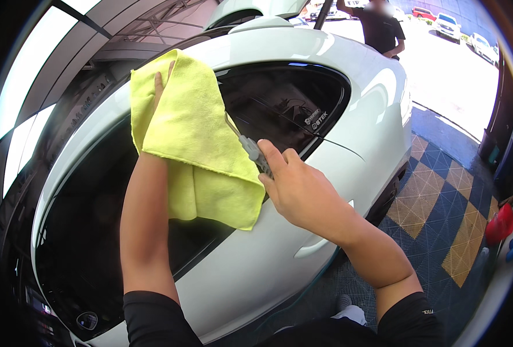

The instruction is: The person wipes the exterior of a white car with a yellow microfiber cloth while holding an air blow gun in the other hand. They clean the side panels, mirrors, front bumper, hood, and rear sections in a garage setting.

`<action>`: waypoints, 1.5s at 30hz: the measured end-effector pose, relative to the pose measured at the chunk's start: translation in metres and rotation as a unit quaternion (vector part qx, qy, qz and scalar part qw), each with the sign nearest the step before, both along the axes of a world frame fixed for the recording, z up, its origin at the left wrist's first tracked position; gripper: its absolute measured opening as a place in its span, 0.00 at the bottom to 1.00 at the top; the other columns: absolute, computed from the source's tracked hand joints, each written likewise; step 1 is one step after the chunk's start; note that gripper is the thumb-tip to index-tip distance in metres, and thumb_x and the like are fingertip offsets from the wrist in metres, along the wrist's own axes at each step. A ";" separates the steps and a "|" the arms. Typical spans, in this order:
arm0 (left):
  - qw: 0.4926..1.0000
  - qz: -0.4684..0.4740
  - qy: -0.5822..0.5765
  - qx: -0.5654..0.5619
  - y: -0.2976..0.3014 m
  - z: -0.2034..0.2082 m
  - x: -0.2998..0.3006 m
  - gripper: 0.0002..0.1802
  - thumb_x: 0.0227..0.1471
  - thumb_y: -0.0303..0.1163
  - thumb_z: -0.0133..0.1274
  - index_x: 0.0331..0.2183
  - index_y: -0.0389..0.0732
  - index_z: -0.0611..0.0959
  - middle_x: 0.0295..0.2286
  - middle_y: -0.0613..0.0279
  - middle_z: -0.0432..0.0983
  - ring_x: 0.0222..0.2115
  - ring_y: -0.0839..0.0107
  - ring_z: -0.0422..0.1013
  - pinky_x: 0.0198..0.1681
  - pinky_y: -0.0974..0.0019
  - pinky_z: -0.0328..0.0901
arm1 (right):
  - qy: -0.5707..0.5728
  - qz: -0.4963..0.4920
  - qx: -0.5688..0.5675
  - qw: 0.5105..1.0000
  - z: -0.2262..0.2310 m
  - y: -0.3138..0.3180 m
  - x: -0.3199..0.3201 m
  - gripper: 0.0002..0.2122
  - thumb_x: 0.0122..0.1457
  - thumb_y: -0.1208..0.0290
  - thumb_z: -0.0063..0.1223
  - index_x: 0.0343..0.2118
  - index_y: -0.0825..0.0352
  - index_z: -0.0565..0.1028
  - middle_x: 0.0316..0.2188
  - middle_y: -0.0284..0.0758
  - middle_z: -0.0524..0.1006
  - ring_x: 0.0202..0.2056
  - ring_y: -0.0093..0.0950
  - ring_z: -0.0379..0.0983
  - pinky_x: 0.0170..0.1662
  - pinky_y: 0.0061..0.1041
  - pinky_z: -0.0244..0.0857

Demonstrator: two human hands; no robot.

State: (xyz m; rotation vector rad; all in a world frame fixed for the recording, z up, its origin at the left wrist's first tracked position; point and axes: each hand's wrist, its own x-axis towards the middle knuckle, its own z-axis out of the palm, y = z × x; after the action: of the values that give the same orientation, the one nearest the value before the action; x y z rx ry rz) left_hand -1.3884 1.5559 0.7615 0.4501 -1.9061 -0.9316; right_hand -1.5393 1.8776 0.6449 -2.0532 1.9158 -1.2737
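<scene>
A bright yellow microfibre cloth (193, 124) drapes over my left hand (158, 87) above the dark side window (279, 92) of a white car. Two fingertips show at the cloth's upper edge; folds hide most of that hand, which holds the cloth. My right hand (297, 188) is closed round a slim grey-handled tool (250, 151). A thin metal shaft or blade runs from it up and left to the cloth's right edge, over the glass. What kind of tool it is, I cannot tell.
The white car's body (349, 168) curves under both arms, with a door handle (317, 248) near my right forearm. A person in a dark shirt (382, 32) stands beyond the car. To the right lie floor tiles (430, 191) and a red object (500, 224).
</scene>
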 end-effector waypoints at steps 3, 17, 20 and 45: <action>0.601 0.375 -0.466 -0.530 0.041 -0.004 -0.063 0.32 0.62 0.49 0.39 0.65 0.49 0.63 0.67 0.57 0.50 0.70 0.64 0.39 0.71 0.48 0.31 | -0.030 -0.006 0.003 1.000 -0.026 0.009 -0.040 0.24 0.66 0.66 0.47 0.61 0.68 0.59 0.34 0.49 0.70 0.30 0.47 0.76 0.34 0.41 0.72; 0.570 0.211 -0.526 -0.594 0.079 -0.126 -0.319 0.36 0.59 0.50 0.41 0.66 0.49 0.62 0.68 0.59 0.48 0.70 0.51 0.30 0.67 0.35 0.22 | -0.199 -0.200 -0.003 0.959 -0.085 0.015 -0.224 0.26 0.66 0.64 0.43 0.63 0.72 0.56 0.42 0.59 0.74 0.45 0.55 0.73 0.53 0.45 0.64; 0.642 0.163 -0.479 -0.575 0.080 -0.198 -0.368 0.32 0.64 0.47 0.33 0.66 0.47 0.61 0.68 0.59 0.46 0.70 0.51 0.33 0.68 0.37 0.24 | -0.224 -0.238 0.042 0.944 -0.093 0.038 -0.234 0.27 0.66 0.63 0.44 0.63 0.74 0.56 0.40 0.58 0.76 0.45 0.52 0.74 0.52 0.44 0.64; 0.639 0.675 -0.294 -0.222 0.131 0.029 0.283 0.39 0.64 0.58 0.27 0.62 0.39 0.66 0.62 0.42 0.59 0.65 0.34 0.44 0.69 0.40 0.33 | -0.344 0.245 0.006 0.906 -0.003 0.001 -0.016 0.22 0.67 0.60 0.49 0.57 0.68 0.61 0.29 0.37 0.73 0.24 0.25 0.73 0.26 0.25 0.73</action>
State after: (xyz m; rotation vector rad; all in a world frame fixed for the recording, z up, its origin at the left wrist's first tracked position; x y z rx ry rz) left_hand -1.1050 1.6865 0.7904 1.6703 -1.5273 0.7685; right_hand -1.5555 1.8784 0.6421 -1.5907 1.0195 -1.5385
